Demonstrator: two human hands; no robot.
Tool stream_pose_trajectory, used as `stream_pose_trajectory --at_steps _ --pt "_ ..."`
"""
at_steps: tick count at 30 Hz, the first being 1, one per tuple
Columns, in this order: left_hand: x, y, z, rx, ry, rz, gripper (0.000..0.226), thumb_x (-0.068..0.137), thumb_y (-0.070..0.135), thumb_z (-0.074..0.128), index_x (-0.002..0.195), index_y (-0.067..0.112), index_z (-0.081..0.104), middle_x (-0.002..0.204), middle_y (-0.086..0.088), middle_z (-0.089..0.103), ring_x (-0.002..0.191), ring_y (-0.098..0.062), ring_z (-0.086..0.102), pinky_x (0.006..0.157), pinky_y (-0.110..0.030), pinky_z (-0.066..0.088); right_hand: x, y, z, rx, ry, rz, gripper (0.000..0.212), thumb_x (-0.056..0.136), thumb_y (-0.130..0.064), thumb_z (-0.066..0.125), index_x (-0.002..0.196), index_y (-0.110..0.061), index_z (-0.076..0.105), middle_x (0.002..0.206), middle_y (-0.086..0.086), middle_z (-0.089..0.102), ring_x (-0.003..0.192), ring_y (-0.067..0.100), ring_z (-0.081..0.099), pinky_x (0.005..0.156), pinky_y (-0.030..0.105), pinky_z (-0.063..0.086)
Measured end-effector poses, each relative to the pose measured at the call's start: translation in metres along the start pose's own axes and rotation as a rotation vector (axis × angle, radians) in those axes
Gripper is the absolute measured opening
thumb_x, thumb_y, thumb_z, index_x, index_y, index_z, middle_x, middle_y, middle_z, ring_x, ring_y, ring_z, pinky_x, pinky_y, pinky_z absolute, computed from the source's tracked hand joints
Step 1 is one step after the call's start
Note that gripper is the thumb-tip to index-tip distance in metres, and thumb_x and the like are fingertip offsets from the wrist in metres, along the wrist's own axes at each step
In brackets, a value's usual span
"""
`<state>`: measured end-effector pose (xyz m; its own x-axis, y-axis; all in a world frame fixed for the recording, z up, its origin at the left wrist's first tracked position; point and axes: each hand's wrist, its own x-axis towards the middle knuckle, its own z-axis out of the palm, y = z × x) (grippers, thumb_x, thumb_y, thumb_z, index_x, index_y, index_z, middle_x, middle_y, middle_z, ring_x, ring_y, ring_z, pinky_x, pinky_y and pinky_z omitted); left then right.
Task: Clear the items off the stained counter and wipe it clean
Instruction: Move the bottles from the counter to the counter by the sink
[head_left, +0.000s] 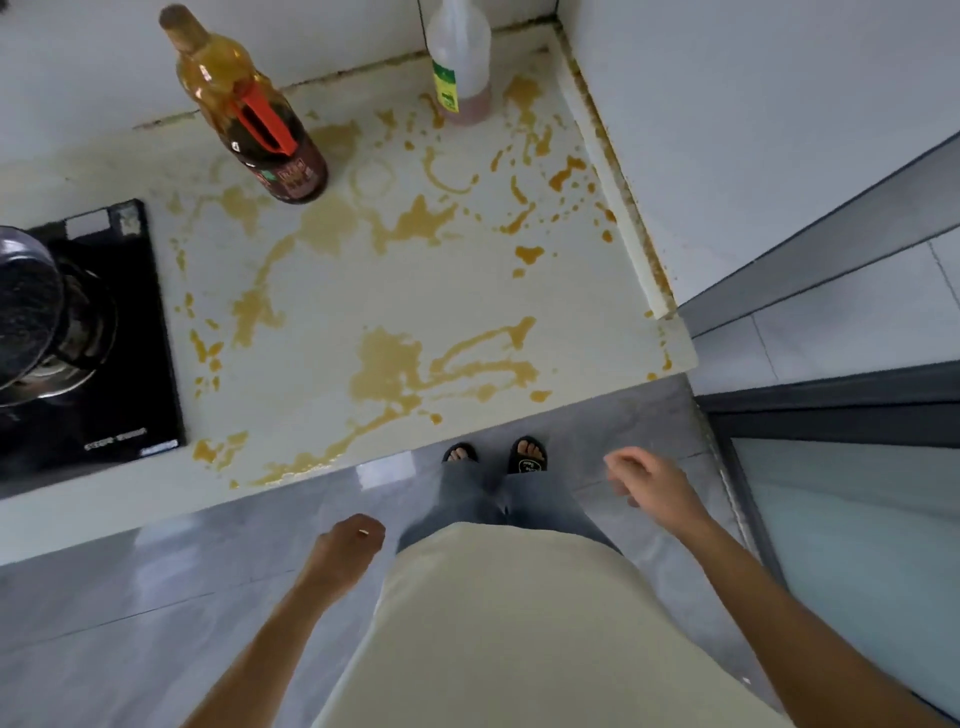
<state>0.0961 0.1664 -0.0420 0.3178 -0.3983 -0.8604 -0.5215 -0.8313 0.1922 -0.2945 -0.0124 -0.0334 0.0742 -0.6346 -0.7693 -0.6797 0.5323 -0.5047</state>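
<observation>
— Both hands hang free below the edge of the surface (613, 291): the left hand (345, 545) has its fingers loosely curled around nothing, and the right hand (649, 480) is relaxed with fingers spread a little, also holding nothing.

— So nothing has been picked up. What is on the surface that has to go?

— Two bottles, both upright and near the back wall. A dark sauce bottle (249, 109) with a red handle stands toward the left rear, just beyond the corner of the black cooktop (130, 338). A clear plastic bottle (460, 67) with a green label and a little pinkish liquid at the bottom stands deeper in, toward the right rear corner. They are well apart from each other.

— And the mess?

— Yellow-brown stains (395, 364) run across most of the surface, from the front edge back to both bottles, with ring marks between them. The stains reach right up to the bottle bases, which I take to be why the bottles must come off first.

— Any cloth to wipe with?

— None that I can see. A pot (31, 312) sits on the cooktop at the far left. My guess is the dark sauce bottle is the easier first reach for the left hand.
</observation>
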Motion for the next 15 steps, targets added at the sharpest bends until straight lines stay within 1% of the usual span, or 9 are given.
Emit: stream_pose_trajectory --at_steps 3,5,7,9,11,13,15 --pt "-0.004 -0.008 0.006 -0.089 0.014 -0.021 0.027 0.105 0.011 0.051 0.105 0.018 0.077 0.119 -0.001 0.073 0.105 -0.026 0.073 0.09 -0.04 0.057 0.017 -0.037 -0.001 -0.035 -0.052 -0.083 0.012 0.103 -0.042 0.058 0.101 -0.039 0.07 0.091 -0.024 0.076 0.082 0.001 0.074 0.086 0.037 0.059" --pt "-0.004 -0.007 0.005 -0.196 0.049 -0.027 0.025 0.106 0.012 0.052 0.1 0.022 0.075 0.114 -0.001 0.074 0.098 -0.022 0.074 0.085 -0.036 0.059 0.027 -0.063 0.002 -0.045 -0.07 -0.139 0.012 0.103 -0.043 0.058 0.103 -0.038 0.069 0.093 -0.026 0.075 0.083 0.001 0.074 0.084 0.036 0.06" --pt "-0.001 -0.004 -0.001 -0.274 0.092 -0.017 0.025 0.107 0.013 0.052 0.097 0.026 0.072 0.108 0.001 0.076 0.093 -0.019 0.075 0.083 -0.033 0.061 0.033 -0.089 0.007 -0.048 -0.066 -0.192 0.011 0.103 -0.043 0.059 0.105 -0.038 0.068 0.092 -0.027 0.075 0.084 0.002 0.075 0.08 0.034 0.06" --pt "0.002 0.002 -0.012 -0.337 0.115 0.011 0.023 0.106 0.014 0.053 0.099 0.026 0.07 0.103 -0.001 0.077 0.089 -0.018 0.075 0.078 -0.03 0.059 0.036 -0.114 0.013 -0.055 -0.049 -0.247 0.011 0.102 -0.045 0.061 0.105 -0.04 0.069 0.092 -0.027 0.075 0.083 0.0 0.075 0.079 0.033 0.061" --pt "0.008 0.011 -0.028 -0.401 0.129 0.061 0.02 0.105 0.014 0.056 0.098 0.027 0.069 0.098 -0.003 0.078 0.084 -0.019 0.074 0.071 -0.025 0.055 0.041 -0.137 0.018 -0.064 -0.03 -0.294 0.011 0.1 -0.048 0.061 0.104 -0.043 0.069 0.093 -0.026 0.075 0.084 -0.002 0.074 0.08 0.032 0.061" --pt "0.016 0.025 -0.049 -0.465 0.162 0.116 0.02 0.103 0.014 0.059 0.096 0.029 0.07 0.093 -0.001 0.079 0.082 -0.02 0.074 0.073 -0.028 0.053 0.048 -0.16 0.023 -0.045 -0.025 -0.329 0.009 0.099 -0.048 0.063 0.104 -0.044 0.069 0.095 -0.021 0.076 0.087 0.001 0.075 0.082 0.034 0.061" --pt "0.023 0.043 -0.074 -0.489 0.21 0.157 0.02 0.101 0.017 0.061 0.095 0.033 0.071 0.088 0.005 0.079 0.081 -0.015 0.076 0.074 -0.029 0.055 0.057 -0.184 0.025 -0.008 -0.015 -0.354 0.008 0.098 -0.043 0.065 0.104 -0.044 0.07 0.096 -0.014 0.077 0.092 0.008 0.075 0.085 0.038 0.063"
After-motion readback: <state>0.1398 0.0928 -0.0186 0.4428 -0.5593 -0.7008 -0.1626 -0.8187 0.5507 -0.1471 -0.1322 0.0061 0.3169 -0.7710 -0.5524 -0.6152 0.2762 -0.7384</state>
